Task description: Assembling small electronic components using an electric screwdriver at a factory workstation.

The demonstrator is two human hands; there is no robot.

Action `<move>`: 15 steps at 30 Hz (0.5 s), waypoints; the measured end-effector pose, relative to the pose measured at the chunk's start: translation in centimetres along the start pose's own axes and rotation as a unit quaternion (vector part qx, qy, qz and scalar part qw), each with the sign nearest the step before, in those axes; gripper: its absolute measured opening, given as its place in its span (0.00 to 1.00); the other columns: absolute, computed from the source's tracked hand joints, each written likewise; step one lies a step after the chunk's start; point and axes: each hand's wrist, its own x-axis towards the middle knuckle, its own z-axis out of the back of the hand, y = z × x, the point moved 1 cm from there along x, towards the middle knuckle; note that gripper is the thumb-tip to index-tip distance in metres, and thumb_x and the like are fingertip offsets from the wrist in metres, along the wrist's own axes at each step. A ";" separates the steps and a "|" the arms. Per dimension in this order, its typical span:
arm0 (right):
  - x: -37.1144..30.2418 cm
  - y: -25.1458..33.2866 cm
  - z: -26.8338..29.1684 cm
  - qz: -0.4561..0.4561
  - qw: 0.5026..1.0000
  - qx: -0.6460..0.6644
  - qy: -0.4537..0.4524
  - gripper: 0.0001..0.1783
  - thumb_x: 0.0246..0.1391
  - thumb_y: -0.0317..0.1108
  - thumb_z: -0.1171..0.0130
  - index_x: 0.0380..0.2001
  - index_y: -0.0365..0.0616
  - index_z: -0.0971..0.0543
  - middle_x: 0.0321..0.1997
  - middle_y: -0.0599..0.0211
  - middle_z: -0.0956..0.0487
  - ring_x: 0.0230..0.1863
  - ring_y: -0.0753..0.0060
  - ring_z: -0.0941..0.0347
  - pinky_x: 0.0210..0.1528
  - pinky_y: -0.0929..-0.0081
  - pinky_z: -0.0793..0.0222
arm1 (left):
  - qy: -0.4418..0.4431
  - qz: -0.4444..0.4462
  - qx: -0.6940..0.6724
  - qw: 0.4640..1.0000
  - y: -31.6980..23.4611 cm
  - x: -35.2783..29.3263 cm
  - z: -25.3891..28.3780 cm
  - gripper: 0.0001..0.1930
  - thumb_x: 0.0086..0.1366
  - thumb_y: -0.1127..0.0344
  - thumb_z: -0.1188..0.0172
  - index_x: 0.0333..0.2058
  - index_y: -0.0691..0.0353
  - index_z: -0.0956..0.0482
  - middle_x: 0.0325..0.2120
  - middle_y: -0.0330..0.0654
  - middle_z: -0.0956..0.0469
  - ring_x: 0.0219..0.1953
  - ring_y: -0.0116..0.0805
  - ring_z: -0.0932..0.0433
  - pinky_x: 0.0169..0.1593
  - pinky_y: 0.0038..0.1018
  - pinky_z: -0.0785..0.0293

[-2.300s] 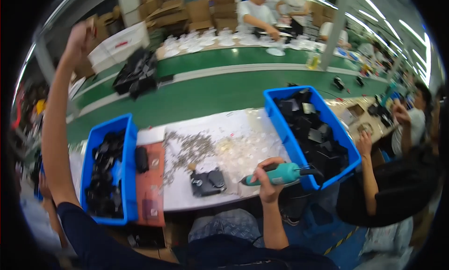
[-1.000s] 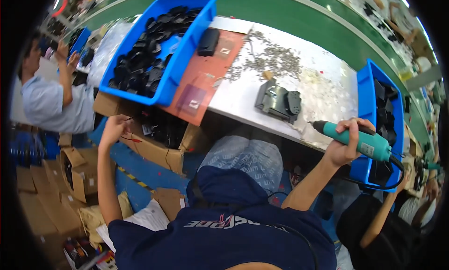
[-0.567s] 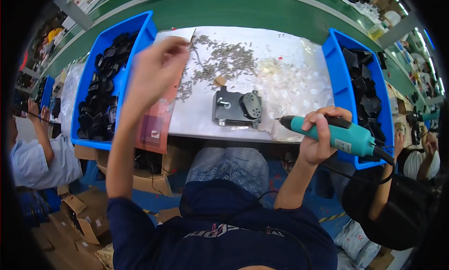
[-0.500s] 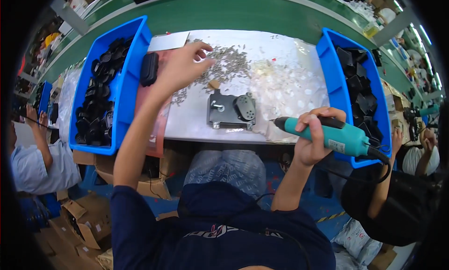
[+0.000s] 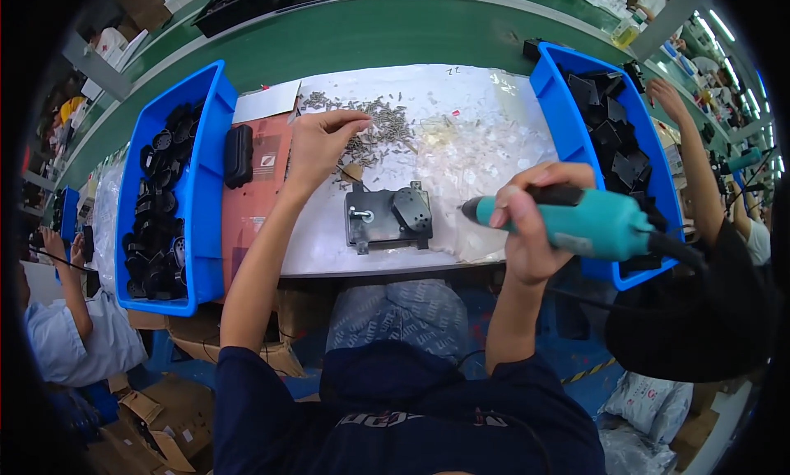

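My left hand (image 5: 319, 150) is over the left side of a scatter of small screws (image 5: 393, 129), its thumb and forefinger pinched together. Whatever lies between those fingertips is too small to make out. In my right hand (image 5: 533, 236) is a teal electric screwdriver (image 5: 588, 224), its dark tip pointing left. Between the hands a dark metal fixture (image 5: 374, 228) stands on the white work surface (image 5: 317, 249). A round black part with small holes (image 5: 413, 209) sits on the fixture's right side, left of the screwdriver's tip.
Blue bins of black parts stand left (image 5: 202, 187) and right (image 5: 568, 121). A black case (image 5: 239, 156) lies on a reddish sheet (image 5: 262, 174) by the left bin. Clear plastic film (image 5: 485, 154) covers the right of the surface. A co-worker's arm (image 5: 691, 154) reaches past the right bin.
My left hand's fingers have gone from spread apart to pinched over the screws. The screwdriver has swung a little nearer in my right hand's grip. The whole view has shifted slightly.
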 end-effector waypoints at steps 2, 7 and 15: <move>1.6 0.5 -0.5 0.033 0.999 0.017 -0.004 0.13 0.46 0.19 0.52 0.37 0.38 0.37 0.22 0.59 0.32 0.14 0.75 0.37 0.19 0.80 0.38 | 0.025 -0.035 -0.003 0.999 -0.9 -0.6 -0.3 0.07 0.56 0.74 0.38 0.34 0.67 0.17 0.27 0.41 0.17 0.32 0.23 0.20 0.38 0.18 0.25; 4.1 -1.1 -1.5 0.087 0.980 0.175 0.026 0.12 0.52 0.26 0.53 0.42 0.41 0.35 0.27 0.59 0.30 0.17 0.75 0.37 0.22 0.78 0.40 | 0.067 -0.107 -0.090 0.988 -1.9 -2.6 -1.6 0.14 0.52 0.78 0.35 0.40 0.64 0.19 0.29 0.43 0.17 0.34 0.25 0.19 0.41 0.20 0.24; 4.3 -3.1 -3.4 0.057 0.976 0.208 0.031 0.12 0.55 0.29 0.54 0.43 0.42 0.33 0.30 0.58 0.28 0.17 0.75 0.37 0.23 0.75 0.40 | 0.094 -0.125 -0.107 0.982 -2.5 -2.7 -0.9 0.23 0.51 0.80 0.35 0.48 0.63 0.23 0.28 0.43 0.17 0.34 0.26 0.18 0.43 0.23 0.24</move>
